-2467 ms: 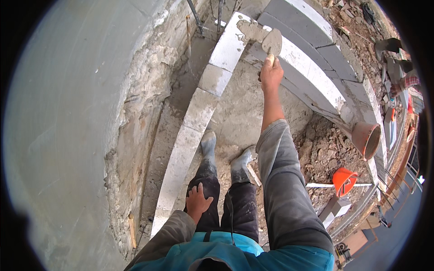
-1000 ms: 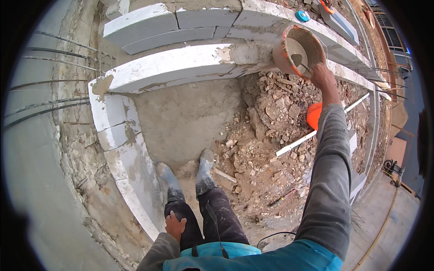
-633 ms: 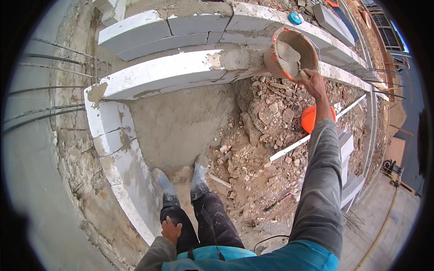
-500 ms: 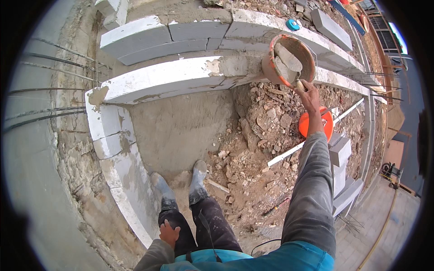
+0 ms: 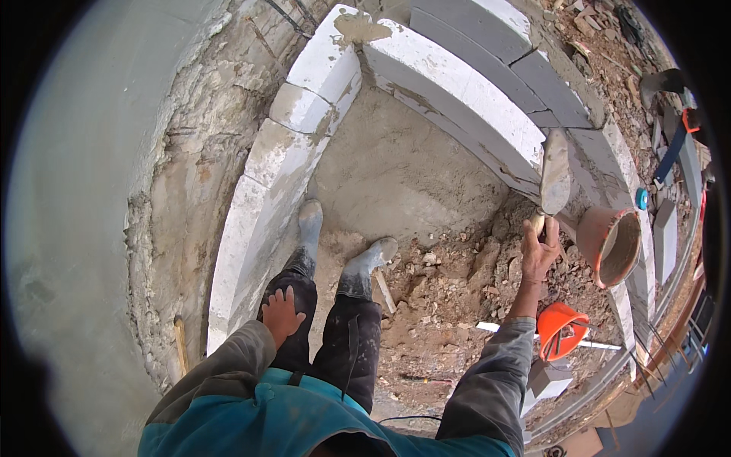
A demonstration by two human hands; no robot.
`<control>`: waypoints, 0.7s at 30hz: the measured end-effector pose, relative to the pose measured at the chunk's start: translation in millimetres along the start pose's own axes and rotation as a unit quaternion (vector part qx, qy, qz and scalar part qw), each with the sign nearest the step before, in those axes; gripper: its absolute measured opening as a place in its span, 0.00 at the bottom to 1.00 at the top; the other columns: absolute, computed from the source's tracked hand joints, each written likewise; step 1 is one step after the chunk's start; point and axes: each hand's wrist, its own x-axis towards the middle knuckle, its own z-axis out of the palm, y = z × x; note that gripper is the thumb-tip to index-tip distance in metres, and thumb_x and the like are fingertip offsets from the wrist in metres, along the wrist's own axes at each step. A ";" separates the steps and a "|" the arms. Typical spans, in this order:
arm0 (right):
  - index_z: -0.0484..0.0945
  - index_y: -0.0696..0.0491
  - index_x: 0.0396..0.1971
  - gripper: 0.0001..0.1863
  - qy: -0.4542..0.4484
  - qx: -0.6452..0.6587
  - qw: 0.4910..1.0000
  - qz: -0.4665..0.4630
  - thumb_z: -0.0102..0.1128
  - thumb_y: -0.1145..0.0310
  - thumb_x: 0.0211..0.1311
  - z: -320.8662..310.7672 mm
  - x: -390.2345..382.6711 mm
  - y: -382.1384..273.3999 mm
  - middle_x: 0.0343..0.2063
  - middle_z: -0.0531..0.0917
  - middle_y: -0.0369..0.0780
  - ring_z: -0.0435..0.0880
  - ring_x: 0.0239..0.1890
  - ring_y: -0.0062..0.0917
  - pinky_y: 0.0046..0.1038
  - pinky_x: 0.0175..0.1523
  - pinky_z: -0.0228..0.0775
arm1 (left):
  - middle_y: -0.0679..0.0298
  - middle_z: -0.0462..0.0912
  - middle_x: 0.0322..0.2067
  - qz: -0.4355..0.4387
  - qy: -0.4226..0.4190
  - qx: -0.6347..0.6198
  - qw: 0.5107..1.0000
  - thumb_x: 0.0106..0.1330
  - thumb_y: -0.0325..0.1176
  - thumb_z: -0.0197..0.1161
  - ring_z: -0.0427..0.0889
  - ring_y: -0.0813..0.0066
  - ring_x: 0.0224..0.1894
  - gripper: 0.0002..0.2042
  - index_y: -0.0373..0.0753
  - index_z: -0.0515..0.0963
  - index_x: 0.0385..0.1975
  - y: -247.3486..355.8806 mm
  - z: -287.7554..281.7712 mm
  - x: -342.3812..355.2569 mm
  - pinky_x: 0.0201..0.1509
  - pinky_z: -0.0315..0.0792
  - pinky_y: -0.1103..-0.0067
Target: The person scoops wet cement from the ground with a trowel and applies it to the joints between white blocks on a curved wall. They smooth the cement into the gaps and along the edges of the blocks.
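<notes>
In my right hand (image 5: 539, 250) is the handle of a masonry trowel (image 5: 556, 175), its blade pointing away from me over the near block wall (image 5: 472, 99). Grey mortar seems to coat the blade. Just right of it, a mortar-smeared bucket (image 5: 609, 247) stands on the wall with wet grey mortar inside. My left hand (image 5: 282, 315) rests on my left thigh, fingers spread, holding nothing.
Another block wall (image 5: 495, 46) runs behind, bearing a small blue round tool (image 5: 641, 199). An orange bucket (image 5: 561, 332) with tools sits on rubble (image 5: 457, 289) to the right. White blocks (image 5: 255, 206) border the left. Someone's boot (image 5: 661, 84) shows at far right.
My right hand has lifted the trowel out of the mortar bucket and brought it left, over the wall. The view has turned leftward. My left hand stays at my thigh.
</notes>
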 end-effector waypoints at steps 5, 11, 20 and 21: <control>0.80 0.57 0.49 0.22 -0.118 0.058 0.991 -0.004 0.71 0.72 0.52 180.8 7.8 -2.0 0.36 0.76 0.35 0.75 0.38 0.21 0.23 0.47 0.69 | 0.47 0.59 0.69 0.008 0.022 -0.066 0.998 0.60 0.50 0.68 0.63 0.46 0.67 0.44 0.42 0.54 0.73 -10.4 9.5 -2.9 0.64 0.63 0.51; 0.82 0.55 0.49 0.23 -0.188 -0.031 0.982 -0.007 0.68 0.65 0.51 333.7 53.2 -1.6 0.34 0.80 0.40 0.79 0.35 0.26 0.27 0.46 0.72 | 0.48 0.61 0.67 0.023 0.043 -0.127 0.991 0.60 0.50 0.69 0.63 0.47 0.66 0.43 0.42 0.55 0.72 -31.4 12.3 2.6 0.63 0.63 0.53; 0.84 0.60 0.44 0.19 -0.311 -0.238 0.920 0.036 0.62 0.61 0.59 357.4 137.2 -133.0 0.22 0.83 0.42 0.83 0.25 0.27 0.31 0.35 0.75 | 0.48 0.63 0.66 0.028 0.050 -0.177 0.983 0.58 0.50 0.69 0.65 0.48 0.64 0.43 0.42 0.56 0.71 -58.4 4.9 6.3 0.61 0.65 0.55; 0.84 0.60 0.44 0.20 -0.322 -0.240 0.914 0.051 0.61 0.60 0.60 350.9 142.7 -148.5 0.21 0.83 0.42 0.83 0.23 0.26 0.31 0.33 0.74 | 0.49 0.62 0.66 0.034 0.049 -0.172 0.983 0.59 0.51 0.69 0.65 0.48 0.64 0.43 0.42 0.56 0.72 -61.4 2.7 7.7 0.61 0.65 0.55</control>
